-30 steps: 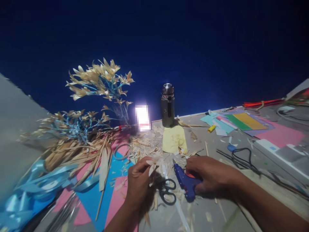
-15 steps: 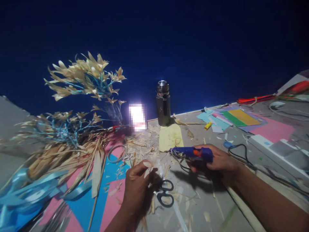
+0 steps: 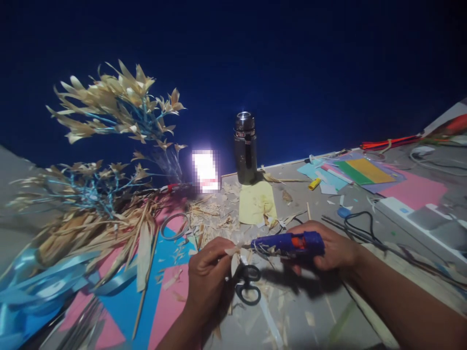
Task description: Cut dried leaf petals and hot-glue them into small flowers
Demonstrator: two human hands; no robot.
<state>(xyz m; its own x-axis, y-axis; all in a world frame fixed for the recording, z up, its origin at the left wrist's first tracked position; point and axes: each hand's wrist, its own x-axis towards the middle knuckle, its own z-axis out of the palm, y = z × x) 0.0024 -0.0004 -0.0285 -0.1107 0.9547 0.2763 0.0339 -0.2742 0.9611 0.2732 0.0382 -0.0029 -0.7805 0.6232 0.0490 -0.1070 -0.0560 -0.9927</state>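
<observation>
Pinched in my left hand (image 3: 209,267) is a small pale husk flower (image 3: 236,253), its petals spread toward the right. My right hand (image 3: 330,248) is wrapped round a blue glue gun (image 3: 288,243), whose tip points left and meets or nearly meets the flower. Black-handled scissors (image 3: 248,285) lie on the table just below the flower, their blades partly hidden. A yellow paper piece (image 3: 258,202) lies beyond the gun, with husk scraps (image 3: 209,214) scattered to its left.
A dark flask (image 3: 245,150) stands behind the yellow paper, beside a bright blurred light (image 3: 206,170). Husk flower branches (image 3: 120,104), a tape ring (image 3: 175,227) and blue ribbon (image 3: 27,287) are at left. Coloured papers (image 3: 365,172), a power strip (image 3: 419,231) and cables (image 3: 368,233) occupy the right.
The glue gun's tip has moved slightly left and down to the flower. My left hand has turned the flower rightward, so the gap between them has closed. The view has shifted slightly.
</observation>
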